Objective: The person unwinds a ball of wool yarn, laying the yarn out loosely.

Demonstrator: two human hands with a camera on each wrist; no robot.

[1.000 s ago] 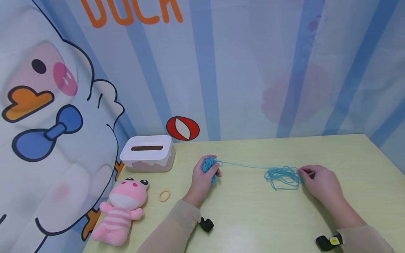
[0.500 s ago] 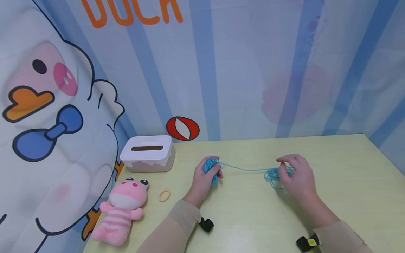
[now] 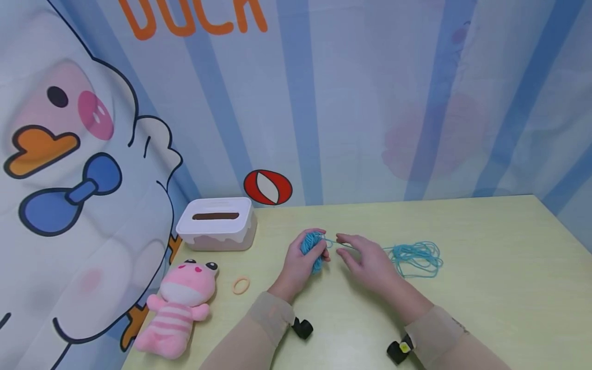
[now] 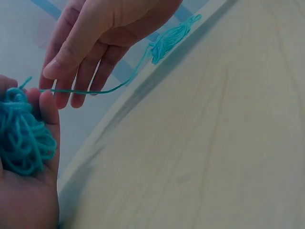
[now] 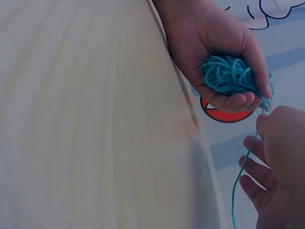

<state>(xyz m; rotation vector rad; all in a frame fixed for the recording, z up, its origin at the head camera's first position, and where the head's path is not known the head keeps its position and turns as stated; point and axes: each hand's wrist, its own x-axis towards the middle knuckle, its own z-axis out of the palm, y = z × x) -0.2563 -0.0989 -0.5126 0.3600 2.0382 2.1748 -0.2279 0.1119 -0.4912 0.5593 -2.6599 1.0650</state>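
My left hand (image 3: 295, 267) grips a wound bundle of light-blue yarn (image 3: 311, 243), which fills the palm in the right wrist view, fingers curled round it. From the bundle runs a single yarn strand (image 4: 106, 92) to a loose pile of the same yarn (image 3: 416, 258) on the table. Just right of the bundle is my right hand (image 3: 375, 265), thumb and forefinger apart in the head view. Its fingers (image 5: 257, 172) are loosely bent, with the strand passing along them. The right hand hides part of the strand in the head view.
A pink striped plush toy (image 3: 176, 311) lies at the table's left. Beside it is a small orange ring (image 3: 240, 285). Behind stands a white and grey tissue box (image 3: 216, 226). A printed curtain (image 3: 351, 103) hangs along the table's (image 3: 499, 288) back edge.
My right hand has moved left from the loose pile to beside the bundle, its pinching fingers now spread. My left hand has barely shifted and still holds the yarn bundle.
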